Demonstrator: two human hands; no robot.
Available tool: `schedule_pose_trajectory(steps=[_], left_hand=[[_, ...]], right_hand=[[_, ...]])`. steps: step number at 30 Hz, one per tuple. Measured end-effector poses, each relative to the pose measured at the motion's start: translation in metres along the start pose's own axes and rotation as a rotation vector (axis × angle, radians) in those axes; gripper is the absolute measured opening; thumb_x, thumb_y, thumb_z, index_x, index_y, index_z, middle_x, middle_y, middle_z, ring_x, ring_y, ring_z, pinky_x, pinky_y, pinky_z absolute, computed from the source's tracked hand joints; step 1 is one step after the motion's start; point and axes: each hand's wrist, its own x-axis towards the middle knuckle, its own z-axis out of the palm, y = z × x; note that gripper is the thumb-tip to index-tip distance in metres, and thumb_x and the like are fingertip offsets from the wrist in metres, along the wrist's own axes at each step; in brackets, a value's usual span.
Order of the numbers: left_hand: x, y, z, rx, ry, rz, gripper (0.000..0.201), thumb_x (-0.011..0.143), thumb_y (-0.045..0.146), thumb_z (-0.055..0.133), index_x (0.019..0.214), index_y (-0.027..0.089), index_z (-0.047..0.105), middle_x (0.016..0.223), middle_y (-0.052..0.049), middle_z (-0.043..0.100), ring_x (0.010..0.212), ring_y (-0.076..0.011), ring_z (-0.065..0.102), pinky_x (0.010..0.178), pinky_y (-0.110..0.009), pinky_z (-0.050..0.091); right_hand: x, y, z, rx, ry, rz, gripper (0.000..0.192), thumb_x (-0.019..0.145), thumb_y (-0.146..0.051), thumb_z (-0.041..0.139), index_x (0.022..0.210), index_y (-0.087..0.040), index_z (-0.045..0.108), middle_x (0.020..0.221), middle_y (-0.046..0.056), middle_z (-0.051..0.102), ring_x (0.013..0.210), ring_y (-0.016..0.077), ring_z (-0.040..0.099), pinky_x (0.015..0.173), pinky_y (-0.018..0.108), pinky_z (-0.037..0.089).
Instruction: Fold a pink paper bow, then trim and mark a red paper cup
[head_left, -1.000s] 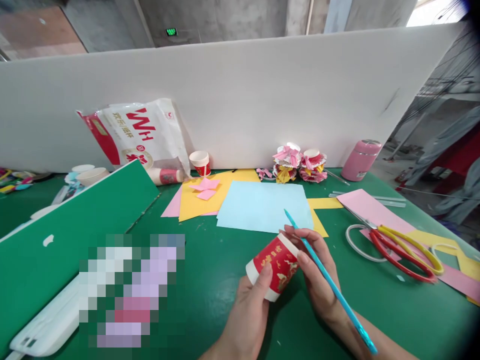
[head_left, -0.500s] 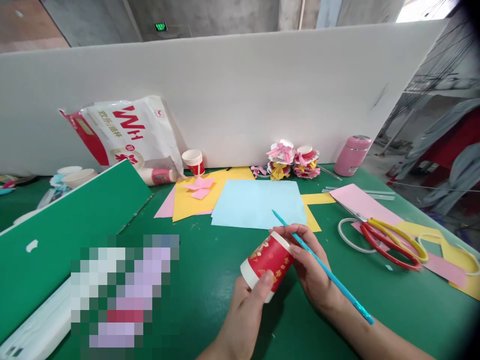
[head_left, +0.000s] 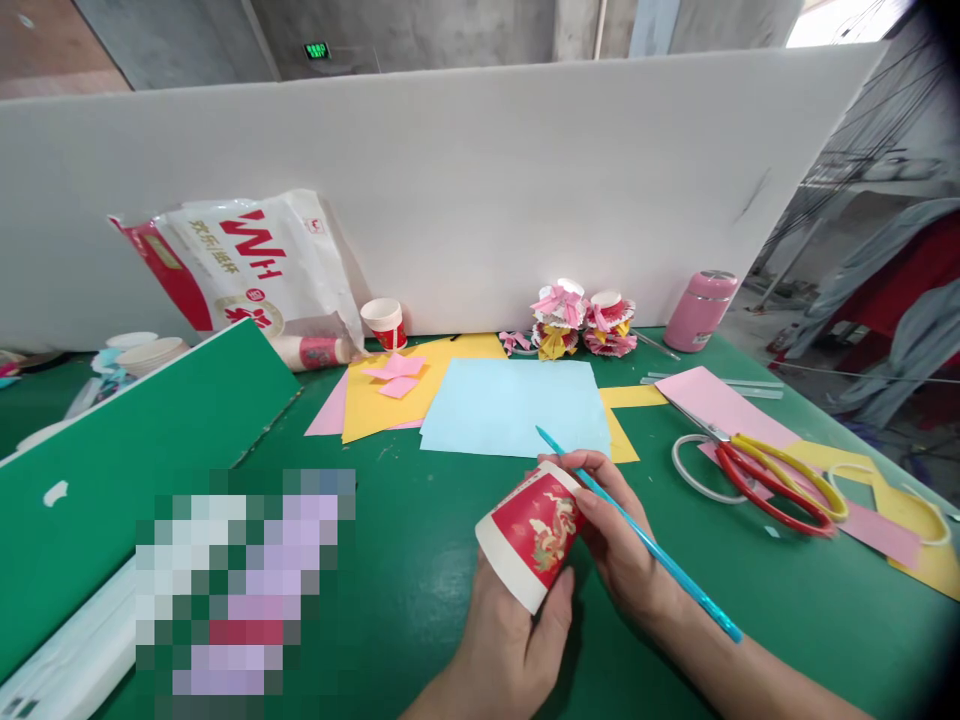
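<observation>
Both hands grip a tilted red paper cup [head_left: 534, 530], rim lower-left; right also holds a pencil [head_left: 637, 535].

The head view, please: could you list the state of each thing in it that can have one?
Left hand: closed around the red cup, from below.
Right hand: holding the blue stick, fingers on the cup.
Red cup: lifted off the table, tilted on its side.
Blue stick: held slantwise.
Scissors: lying on pink paper, blades shut.
Pink flask: upright, lid on.
Far cup: upright, open.
Bag: leaning on the white board.
</observation>
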Motion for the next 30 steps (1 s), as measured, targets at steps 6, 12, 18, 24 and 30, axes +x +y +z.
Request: schedule_pose_trajectory(steps=[6, 12, 18, 24, 30], left_hand=[[0.001, 0.002, 0.001, -0.556, 0.014, -0.311, 0.035, 0.075, 0.036, 0.063, 0.102, 0.014, 0.066, 0.098, -0.012, 0.068, 0.097, -0.0288, 0.059, 0.083, -0.037, 0.047], [0.012, 0.008, 0.003, -0.915, 0.163, -0.622, 0.041, 0.075, 0.037, 0.064, 0.108, 0.013, 0.062, 0.097, -0.011, 0.069, 0.099, -0.0262, 0.060, 0.088, -0.038, 0.046], [0.000, 0.009, 0.007, -0.480, 0.232, -0.469, 0.044, 0.070, 0.042, 0.068, 0.108, 0.020, 0.063, 0.113, -0.010, 0.063, 0.113, -0.0303, 0.050, 0.090, -0.036, 0.044], [-0.004, -0.005, 0.009, -0.247, 0.425, -0.088, 0.035, 0.063, 0.024, 0.075, 0.098, 0.025, 0.067, 0.112, -0.006, 0.063, 0.119, -0.0283, 0.044, 0.104, -0.032, 0.026], [0.004, -0.012, 0.007, -0.194, 0.421, -0.010, 0.023, 0.065, 0.023, 0.072, 0.088, 0.023, 0.071, 0.098, -0.011, 0.064, 0.108, -0.0322, 0.048, 0.101, -0.038, 0.029]], right_hand=[[0.004, -0.002, -0.004, 0.066, -0.046, -0.049, 0.027, 0.073, -0.037, 0.062, 0.095, -0.025, 0.053, 0.118, 0.008, 0.061, 0.109, 0.0310, 0.055, 0.085, 0.043, 0.044], [0.001, -0.004, -0.004, 0.105, -0.116, -0.027, 0.025, 0.074, -0.036, 0.063, 0.095, -0.027, 0.054, 0.119, 0.006, 0.062, 0.109, 0.0293, 0.055, 0.086, 0.043, 0.044], [0.006, 0.001, -0.005, -0.048, 0.042, -0.095, 0.026, 0.084, -0.043, 0.053, 0.103, -0.026, 0.059, 0.117, 0.007, 0.062, 0.110, 0.0278, 0.055, 0.086, 0.040, 0.045], [0.012, 0.001, -0.011, -0.091, 0.205, -0.137, 0.030, 0.086, -0.043, 0.052, 0.109, -0.026, 0.060, 0.109, 0.006, 0.063, 0.099, 0.0226, 0.058, 0.080, 0.035, 0.045], [0.011, -0.004, -0.007, -0.153, 0.280, -0.207, 0.012, 0.081, -0.034, 0.063, 0.075, -0.024, 0.058, 0.064, -0.005, 0.051, 0.061, 0.0115, 0.047, 0.059, 0.022, 0.039]])
